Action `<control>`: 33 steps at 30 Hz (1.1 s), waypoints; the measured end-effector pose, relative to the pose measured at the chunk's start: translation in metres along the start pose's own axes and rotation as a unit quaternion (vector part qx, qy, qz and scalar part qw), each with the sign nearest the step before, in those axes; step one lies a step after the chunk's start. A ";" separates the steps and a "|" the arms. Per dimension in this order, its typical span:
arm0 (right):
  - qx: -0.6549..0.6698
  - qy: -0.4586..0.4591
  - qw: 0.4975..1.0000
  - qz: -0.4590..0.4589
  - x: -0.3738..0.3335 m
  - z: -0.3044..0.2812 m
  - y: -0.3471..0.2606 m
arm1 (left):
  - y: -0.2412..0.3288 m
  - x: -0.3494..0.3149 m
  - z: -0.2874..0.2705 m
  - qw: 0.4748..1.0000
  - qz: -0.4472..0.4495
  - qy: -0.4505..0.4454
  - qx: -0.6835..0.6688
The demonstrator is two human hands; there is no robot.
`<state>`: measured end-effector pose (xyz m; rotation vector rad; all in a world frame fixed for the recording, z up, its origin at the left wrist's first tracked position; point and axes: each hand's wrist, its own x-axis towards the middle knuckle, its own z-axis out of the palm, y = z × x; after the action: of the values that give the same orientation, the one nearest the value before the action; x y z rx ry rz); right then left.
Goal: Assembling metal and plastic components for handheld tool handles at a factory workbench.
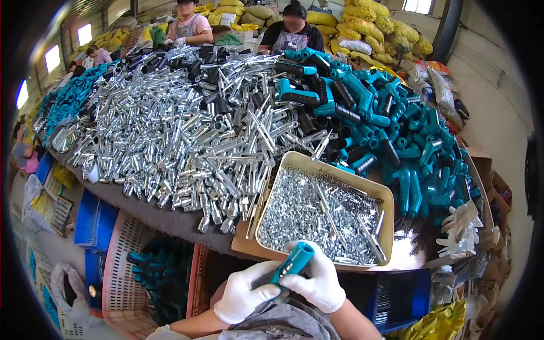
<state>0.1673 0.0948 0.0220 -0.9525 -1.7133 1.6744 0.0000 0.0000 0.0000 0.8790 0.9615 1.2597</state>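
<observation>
Both of my hands wear white gloves and hold a teal tubular plastic handle (299,258) in front of my body. The handle tilts, with its round hollow end up and to the right. My left hand (245,290) grips its lower part, thumb along the side. My right hand (318,279) closes around it higher up, the thumb near a slot where some metal shows. Just beyond lies a cream tray (387,241) of small shiny metal pieces, with a few longer rods on top. The handle's lower end is hidden by my fingers.
A big heap of silvery metal shafts (164,130) covers the table's left and middle. Teal-and-black handles (408,150) pile up on the right, above white gloves (462,226). A pink basket (120,272) and blue bins (95,218) stand lower left. Two people work across the table.
</observation>
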 end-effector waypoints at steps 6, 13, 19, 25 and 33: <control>-0.502 -0.221 0.836 -0.031 0.077 -0.011 -0.096 | -0.010 0.020 -0.030 0.946 0.003 -0.056 -0.320; -0.699 0.126 0.611 -0.350 0.283 -0.109 -0.106 | -0.006 0.022 -0.044 0.918 -0.014 -0.016 -0.396; -0.669 0.152 0.614 -0.390 0.288 -0.122 -0.074 | -0.010 0.007 -0.050 0.916 -0.025 -0.001 -0.401; -0.448 0.188 0.803 -0.345 0.197 -0.133 -0.084 | -0.006 0.003 -0.031 0.925 -0.039 -0.032 -0.376; -0.087 0.156 0.970 -0.166 0.001 -0.066 -0.044 | -0.016 -0.008 0.005 0.963 -0.080 -0.051 -0.253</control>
<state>0.2146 0.1368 0.0695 -0.8937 -1.7094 1.1111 0.0104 -0.0097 -0.0121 0.4492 0.5725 1.2286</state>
